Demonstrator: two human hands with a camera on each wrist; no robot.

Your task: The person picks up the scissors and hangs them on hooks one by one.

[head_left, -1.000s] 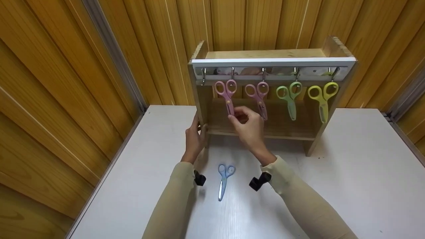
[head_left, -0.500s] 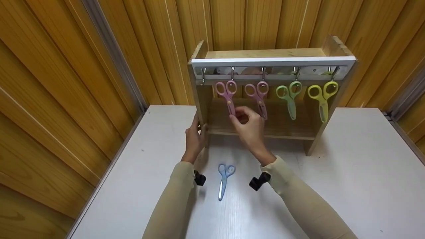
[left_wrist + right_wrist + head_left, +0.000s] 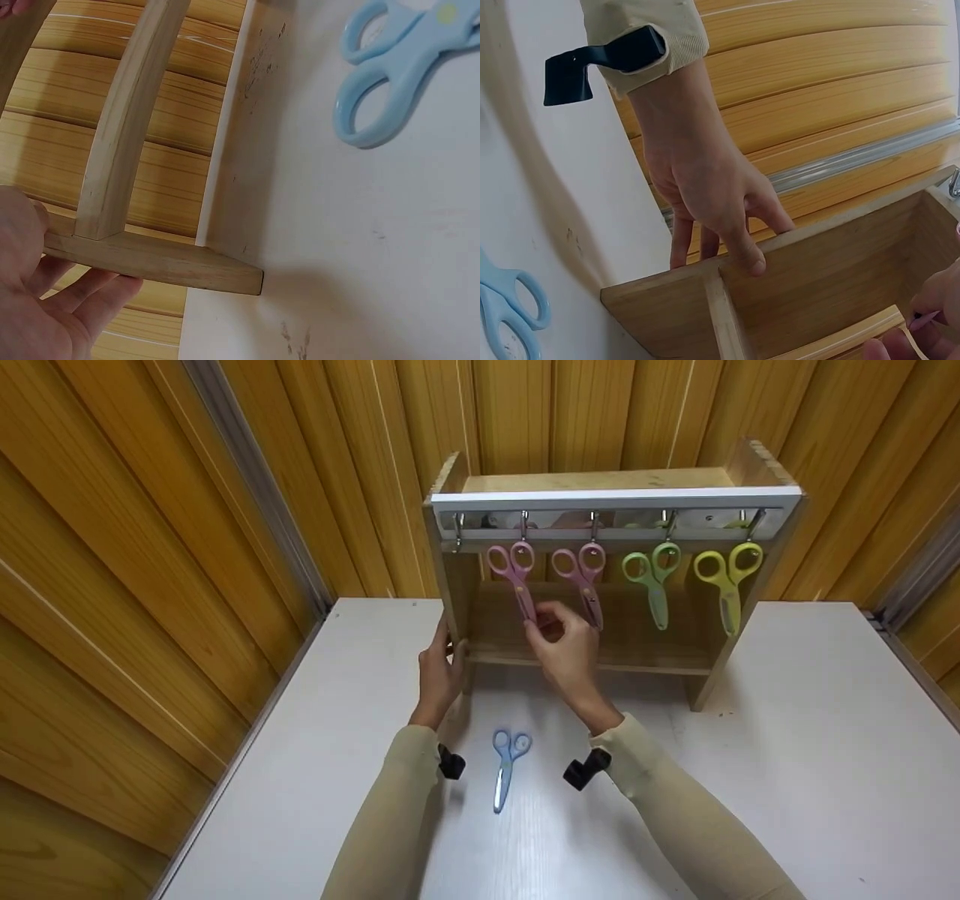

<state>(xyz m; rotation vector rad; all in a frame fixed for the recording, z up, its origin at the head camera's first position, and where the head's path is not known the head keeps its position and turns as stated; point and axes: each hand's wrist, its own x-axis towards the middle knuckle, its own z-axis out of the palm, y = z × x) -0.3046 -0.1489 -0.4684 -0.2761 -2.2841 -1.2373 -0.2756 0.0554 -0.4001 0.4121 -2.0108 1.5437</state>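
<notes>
In the head view, my left hand holds the left side panel of a wooden rack. The right wrist view shows its thumb on the panel's inner face and its fingers outside. My right hand pinches the blade end of pink scissors, whose right handle loop hangs at the second hook from the left. A second pair of pink scissors hangs just right of them. Further right hang green scissors and yellow scissors. Light blue scissors lie on the table between my forearms.
The leftmost hook on the rack's metal strip carries nothing. The rack stands on a white table, before wood-panelled walls. A crossbar of the rack shows in the left wrist view.
My right hand has shifted slightly right, swinging the pink scissors' blade end the same way. The left hand and the blue scissors stay in place.
</notes>
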